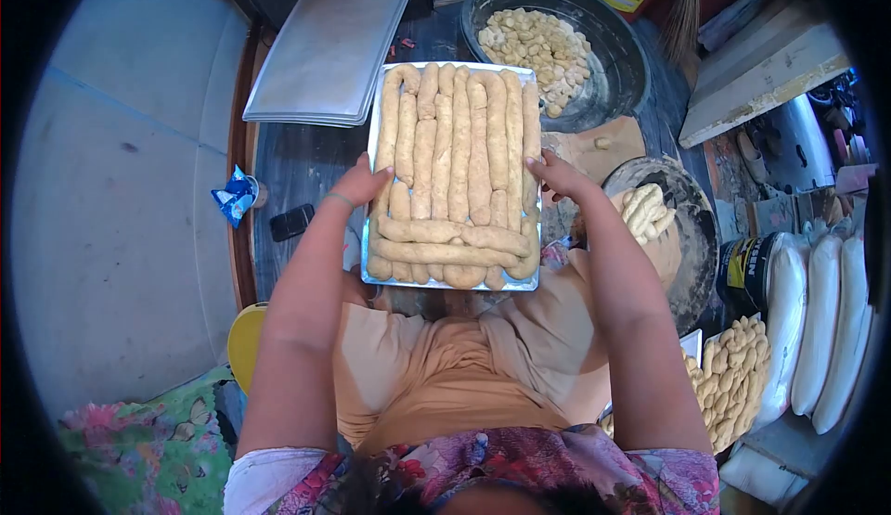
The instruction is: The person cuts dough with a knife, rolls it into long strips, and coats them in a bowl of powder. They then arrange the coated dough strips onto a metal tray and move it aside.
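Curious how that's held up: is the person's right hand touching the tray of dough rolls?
Touching. The head view shows the right hand at the right side of the tray, its thumb over the edge.

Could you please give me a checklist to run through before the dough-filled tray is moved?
1. Left hand at the left edge of the tray: ok, thumb on top.
2. Right hand at the right edge: ok, thumb on top.
3. Dough ropes on the tray: ok, laid in rows.
4. Spare room on the tray: not ok, ropes cover most of it.
5. Support beneath the tray: cannot tell, hidden.
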Demonstrator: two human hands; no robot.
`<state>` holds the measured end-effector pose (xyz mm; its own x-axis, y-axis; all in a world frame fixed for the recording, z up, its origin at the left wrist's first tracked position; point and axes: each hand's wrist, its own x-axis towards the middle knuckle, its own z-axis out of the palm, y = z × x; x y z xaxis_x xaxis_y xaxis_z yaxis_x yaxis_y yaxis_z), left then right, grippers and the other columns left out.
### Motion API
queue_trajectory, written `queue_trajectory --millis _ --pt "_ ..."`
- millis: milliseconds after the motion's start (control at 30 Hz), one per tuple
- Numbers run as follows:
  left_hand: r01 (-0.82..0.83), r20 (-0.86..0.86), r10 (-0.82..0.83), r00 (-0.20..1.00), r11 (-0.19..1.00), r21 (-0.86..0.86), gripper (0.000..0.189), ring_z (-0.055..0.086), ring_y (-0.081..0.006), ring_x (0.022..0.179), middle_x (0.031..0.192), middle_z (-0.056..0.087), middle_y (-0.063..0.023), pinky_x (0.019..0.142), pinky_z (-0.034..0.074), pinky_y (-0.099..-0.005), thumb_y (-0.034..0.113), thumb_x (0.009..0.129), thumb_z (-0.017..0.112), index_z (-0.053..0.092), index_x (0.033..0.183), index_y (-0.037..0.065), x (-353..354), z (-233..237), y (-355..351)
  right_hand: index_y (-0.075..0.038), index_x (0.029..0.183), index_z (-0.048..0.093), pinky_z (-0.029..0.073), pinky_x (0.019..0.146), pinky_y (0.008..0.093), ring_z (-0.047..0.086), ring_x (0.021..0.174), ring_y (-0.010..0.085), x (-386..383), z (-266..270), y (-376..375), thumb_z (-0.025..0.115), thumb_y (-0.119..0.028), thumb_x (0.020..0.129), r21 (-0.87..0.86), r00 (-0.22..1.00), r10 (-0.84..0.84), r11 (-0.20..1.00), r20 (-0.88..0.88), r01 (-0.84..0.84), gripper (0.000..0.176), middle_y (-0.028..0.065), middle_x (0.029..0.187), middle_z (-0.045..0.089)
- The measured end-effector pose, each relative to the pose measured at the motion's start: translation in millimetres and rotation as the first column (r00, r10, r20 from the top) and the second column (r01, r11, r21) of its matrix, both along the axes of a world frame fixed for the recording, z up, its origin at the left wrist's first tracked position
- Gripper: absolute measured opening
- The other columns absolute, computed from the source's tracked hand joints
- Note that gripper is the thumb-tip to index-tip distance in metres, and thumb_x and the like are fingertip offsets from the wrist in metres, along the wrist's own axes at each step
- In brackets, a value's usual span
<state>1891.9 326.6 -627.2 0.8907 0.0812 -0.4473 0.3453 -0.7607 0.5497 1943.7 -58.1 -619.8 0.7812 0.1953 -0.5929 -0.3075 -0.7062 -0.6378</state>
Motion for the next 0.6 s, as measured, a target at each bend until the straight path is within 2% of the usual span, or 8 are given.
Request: queue_trajectory --millis 67,167,267,367,467,567,600 --pt "0.007 -0.022 -0.006 1.000 0.997 0.077 0.089 0.050 -0.0378 0.119 0.128 0.047 -0.0312 0.100 0.039 -0.0381 0.048 0.084 0.057 0.018 0.139 -0.010 0.7 4.3 -3.8 -0.007 0.138 0.032 0.053 0.059 0.0403 0.060 0.080 0.0230 -0.8 -0.2 -2.0 0.052 -0.057 0.084 -0.013 0.999 0.023 1.000 0.029 -0.022 0.076 0.0148 0.112 0.057" --pt "0.014 -0.054 -0.007 0.998 0.993 0.113 0.091 0.051 -0.0373 0.117 0.126 0.049 -0.0312 0.099 0.040 -0.0385 0.048 0.082 0.059 0.018 0.139 -0.012 2.2 8.2 -7.9 -0.003 0.137 0.035 0.052 0.072 0.0410 0.060 0.092 0.0276 0.0 9.7 -3.0 0.053 -0.055 0.085 -0.037 0.997 0.076 0.996 -0.027 -0.077 0.075 0.0188 0.122 0.053" --pt "0.061 -0.093 -0.050 0.994 0.991 0.121 0.092 0.053 -0.0371 0.115 0.124 0.051 -0.0305 0.098 0.041 -0.0391 0.046 0.082 0.061 0.018 0.138 -0.013 4.9 11.9 -7.9 -0.001 0.135 0.038 0.046 0.088 0.0397 0.056 0.108 0.0326 3.1 -6.4 -10.2 0.054 -0.052 0.085 -0.018 0.981 0.146 0.989 0.129 -0.145 0.073 0.0231 0.128 0.050" --pt "0.094 -0.105 -0.079 0.991 0.985 0.145 0.089 0.055 -0.0372 0.113 0.122 0.053 -0.0295 0.096 0.042 -0.0398 0.043 0.081 0.063 0.021 0.137 -0.011 4.9 16.4 -11.7 0.001 0.134 0.040 0.039 0.098 0.0385 0.050 0.118 0.0352 5.5 -12.4 -12.6 0.056 -0.049 0.085 -0.034 0.980 0.149 0.989 0.129 -0.146 0.072 0.0250 0.130 0.049" --pt "0.119 -0.105 -0.107 0.989 0.986 0.118 0.082 0.055 -0.0369 0.112 0.121 0.054 -0.0281 0.095 0.043 -0.0400 0.040 0.081 0.064 0.027 0.136 -0.008 2.3 25.6 -16.0 0.001 0.134 0.040 0.041 0.096 0.0387 0.052 0.116 0.0343 7.1 -12.9 -14.6 0.057 -0.049 0.085 -0.054 0.978 0.175 0.984 0.117 -0.170 0.072 0.0246 0.127 0.051" --pt "0.131 -0.082 -0.124 0.989 0.988 0.085 0.076 0.055 -0.0364 0.112 0.120 0.055 -0.0269 0.094 0.043 -0.0399 0.038 0.081 0.065 0.032 0.134 -0.005 2.1 24.8 -16.5 -0.001 0.139 0.033 0.046 0.086 0.0361 0.060 0.101 0.0279 11.7 -26.4 -18.4 0.057 -0.049 0.086 -0.078 0.964 0.218 0.975 0.155 -0.208 0.075 0.0225 0.113 0.060" --pt "0.131 -0.070 -0.126 0.990 0.988 0.076 0.074 0.055 -0.0363 0.112 0.120 0.055 -0.0265 0.094 0.043 -0.0398 0.037 0.081 0.065 0.033 0.133 -0.004 2.3 23.6 -16.4 -0.001 0.139 0.034 0.045 0.088 0.0365 0.059 0.102 0.0285 10.7 -23.6 -17.2 0.057 -0.048 0.086 -0.081 0.966 0.213 0.976 0.148 -0.202 0.075 0.0231 0.114 0.060"
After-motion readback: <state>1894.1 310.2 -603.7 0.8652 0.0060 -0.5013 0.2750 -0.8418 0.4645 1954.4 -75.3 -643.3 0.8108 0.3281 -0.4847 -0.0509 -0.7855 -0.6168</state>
